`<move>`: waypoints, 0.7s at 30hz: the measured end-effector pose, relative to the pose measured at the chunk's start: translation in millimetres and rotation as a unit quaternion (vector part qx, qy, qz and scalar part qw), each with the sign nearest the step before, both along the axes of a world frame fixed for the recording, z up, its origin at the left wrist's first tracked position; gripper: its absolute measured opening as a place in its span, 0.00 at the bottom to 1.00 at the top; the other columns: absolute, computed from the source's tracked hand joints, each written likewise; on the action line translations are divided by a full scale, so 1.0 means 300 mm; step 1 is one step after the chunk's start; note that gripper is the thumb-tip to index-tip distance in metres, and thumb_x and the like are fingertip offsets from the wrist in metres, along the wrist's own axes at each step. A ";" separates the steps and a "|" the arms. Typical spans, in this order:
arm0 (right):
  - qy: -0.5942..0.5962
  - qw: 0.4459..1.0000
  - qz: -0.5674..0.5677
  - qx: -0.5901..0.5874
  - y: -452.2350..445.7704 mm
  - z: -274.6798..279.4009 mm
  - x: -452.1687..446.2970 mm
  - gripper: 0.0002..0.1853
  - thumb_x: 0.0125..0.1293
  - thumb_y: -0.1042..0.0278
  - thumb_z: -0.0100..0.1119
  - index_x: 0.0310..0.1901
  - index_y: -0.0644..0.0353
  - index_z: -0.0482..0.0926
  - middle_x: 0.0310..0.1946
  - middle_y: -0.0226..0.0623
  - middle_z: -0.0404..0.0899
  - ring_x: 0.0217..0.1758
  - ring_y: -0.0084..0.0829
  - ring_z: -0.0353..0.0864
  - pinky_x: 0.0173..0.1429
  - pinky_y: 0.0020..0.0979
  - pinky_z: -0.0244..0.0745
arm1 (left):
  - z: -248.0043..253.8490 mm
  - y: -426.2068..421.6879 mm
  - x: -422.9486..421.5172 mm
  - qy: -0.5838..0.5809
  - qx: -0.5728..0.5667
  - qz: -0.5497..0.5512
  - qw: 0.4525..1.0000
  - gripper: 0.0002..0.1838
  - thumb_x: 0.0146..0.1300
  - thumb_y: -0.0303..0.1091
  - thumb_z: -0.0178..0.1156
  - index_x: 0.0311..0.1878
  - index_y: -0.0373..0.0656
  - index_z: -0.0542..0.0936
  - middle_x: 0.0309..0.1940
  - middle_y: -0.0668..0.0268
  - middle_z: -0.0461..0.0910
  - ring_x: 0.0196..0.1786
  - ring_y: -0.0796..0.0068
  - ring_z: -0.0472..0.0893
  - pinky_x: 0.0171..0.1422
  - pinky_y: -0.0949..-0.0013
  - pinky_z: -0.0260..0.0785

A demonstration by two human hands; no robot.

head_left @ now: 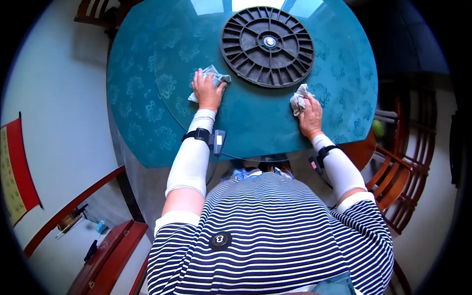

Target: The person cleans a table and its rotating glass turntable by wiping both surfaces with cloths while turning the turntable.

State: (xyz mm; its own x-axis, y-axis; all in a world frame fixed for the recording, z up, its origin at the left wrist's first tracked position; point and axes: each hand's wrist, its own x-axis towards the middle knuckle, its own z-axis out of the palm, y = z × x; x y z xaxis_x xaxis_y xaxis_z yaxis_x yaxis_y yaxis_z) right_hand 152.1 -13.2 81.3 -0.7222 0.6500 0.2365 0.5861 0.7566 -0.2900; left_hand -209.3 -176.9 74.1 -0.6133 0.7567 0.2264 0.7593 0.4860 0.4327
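My left hand (207, 92) presses a grey-white cloth (211, 72) onto the green patterned tablecloth (142, 105), its fingers over the rag and the thumb out to the right. On the other side, my right hand (310, 117) grips a second, crumpled cloth (298, 100), which bunches up ahead of the fingers. Beyond and between the two hands lies a large black ribbed disc (268, 46) with a shiny round hub, resembling a turntable base. Neither hand touches the disc.
A curved glass edge runs across the tabletop. Wooden chairs (391, 179) stand at the right, with a green round object (377, 128) near them. A dark red cabinet (105, 255) is at the lower left, and a red-bordered hanging (19, 167) is on the left wall.
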 end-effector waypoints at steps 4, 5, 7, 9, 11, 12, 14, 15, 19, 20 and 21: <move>-0.008 1.000 -0.008 -0.017 -0.002 0.004 -0.006 0.27 0.59 0.67 0.56 0.62 0.58 0.69 0.69 0.45 0.64 0.69 0.50 0.65 0.73 0.47 0.58 | 0.173 -0.027 0.161 0.005 -0.085 -0.021 0.996 0.27 0.56 0.46 0.71 0.58 0.50 0.80 0.68 0.47 0.63 0.72 0.42 0.58 0.74 0.40 0.50; -0.009 1.000 -0.012 -0.019 0.003 0.003 -0.010 0.27 0.59 0.67 0.56 0.62 0.58 0.69 0.69 0.45 0.64 0.69 0.50 0.65 0.73 0.47 0.58 | 0.196 -0.045 0.201 -0.023 -0.116 -0.076 0.990 0.28 0.56 0.45 0.70 0.60 0.50 0.79 0.67 0.47 0.63 0.72 0.43 0.59 0.74 0.39 0.50; -0.017 1.000 -0.013 -0.014 -0.002 0.005 -0.008 0.27 0.59 0.67 0.57 0.62 0.58 0.69 0.69 0.45 0.64 0.69 0.50 0.65 0.73 0.47 0.58 | 0.146 -0.101 0.295 -0.099 -0.093 -0.247 0.959 0.32 0.53 0.40 0.70 0.64 0.48 0.76 0.66 0.48 0.65 0.71 0.45 0.62 0.75 0.42 0.51; -0.024 0.999 -0.016 -0.016 -0.001 -0.002 -0.003 0.28 0.58 0.67 0.57 0.62 0.57 0.69 0.69 0.45 0.64 0.69 0.50 0.64 0.73 0.47 0.58 | 0.125 -0.131 0.407 -0.122 -0.050 -0.405 0.905 0.31 0.50 0.34 0.69 0.61 0.45 0.77 0.62 0.50 0.71 0.68 0.46 0.69 0.72 0.44 0.59; -0.020 0.999 -0.016 -0.019 0.001 0.000 -0.006 0.28 0.58 0.68 0.57 0.62 0.57 0.69 0.69 0.45 0.64 0.69 0.50 0.64 0.73 0.47 0.58 | 0.099 -0.116 0.420 -0.143 -0.023 -0.399 0.906 0.30 0.48 0.31 0.70 0.58 0.45 0.78 0.61 0.52 0.73 0.67 0.47 0.70 0.72 0.45 0.59; -0.022 0.999 -0.018 -0.019 0.005 0.001 -0.006 0.28 0.58 0.68 0.57 0.62 0.57 0.69 0.69 0.45 0.64 0.69 0.50 0.64 0.73 0.47 0.58 | 0.085 -0.106 0.422 -0.163 0.003 -0.388 0.907 0.29 0.45 0.27 0.71 0.55 0.44 0.79 0.60 0.54 0.75 0.66 0.48 0.72 0.72 0.45 0.60; -0.007 0.999 -0.022 -0.027 -0.005 0.014 -0.011 0.26 0.59 0.70 0.56 0.61 0.58 0.71 0.68 0.46 0.66 0.70 0.51 0.65 0.73 0.47 0.60 | 0.081 -0.068 0.313 -0.071 0.007 -0.288 0.955 0.25 0.43 0.29 0.71 0.51 0.49 0.82 0.59 0.54 0.76 0.65 0.49 0.73 0.72 0.44 0.60; -0.007 0.999 -0.024 -0.029 -0.008 0.016 -0.012 0.26 0.59 0.70 0.56 0.61 0.58 0.71 0.68 0.46 0.66 0.70 0.51 0.65 0.73 0.47 0.60 | 0.106 -0.050 0.248 -0.017 0.000 -0.206 0.978 0.25 0.42 0.29 0.72 0.49 0.55 0.84 0.58 0.56 0.75 0.64 0.49 0.71 0.67 0.46 0.59; -0.009 0.999 -0.027 -0.032 -0.006 0.021 -0.014 0.26 0.58 0.71 0.57 0.61 0.58 0.71 0.67 0.45 0.67 0.69 0.51 0.65 0.73 0.47 0.60 | 0.086 0.026 -0.043 0.055 -0.104 0.048 0.992 0.19 0.53 0.38 0.69 0.50 0.66 0.87 0.58 0.61 0.70 0.64 0.55 0.65 0.66 0.48 0.55; -0.007 0.999 -0.028 -0.030 -0.006 0.018 -0.016 0.26 0.58 0.71 0.57 0.61 0.58 0.71 0.67 0.45 0.67 0.69 0.51 0.66 0.73 0.47 0.60 | 0.107 0.046 -0.087 0.040 -0.102 0.092 0.990 0.18 0.55 0.40 0.69 0.51 0.63 0.86 0.58 0.61 0.70 0.64 0.55 0.65 0.66 0.50 0.58; -0.004 0.999 -0.028 -0.029 -0.006 0.018 -0.016 0.26 0.58 0.71 0.57 0.61 0.57 0.72 0.67 0.45 0.67 0.69 0.50 0.66 0.73 0.47 0.60 | 0.099 0.061 -0.121 0.020 -0.092 0.101 0.990 0.18 0.56 0.39 0.69 0.52 0.59 0.86 0.56 0.59 0.72 0.61 0.53 0.68 0.65 0.53 0.61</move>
State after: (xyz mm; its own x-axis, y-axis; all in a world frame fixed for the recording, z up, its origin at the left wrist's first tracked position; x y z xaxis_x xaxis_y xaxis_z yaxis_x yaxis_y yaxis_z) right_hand 147.2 -14.9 86.7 -0.6863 0.7016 0.1918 0.6290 0.7049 -0.3277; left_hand -245.6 -158.5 103.8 -0.7500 0.6497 0.1238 0.6530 0.6977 0.2946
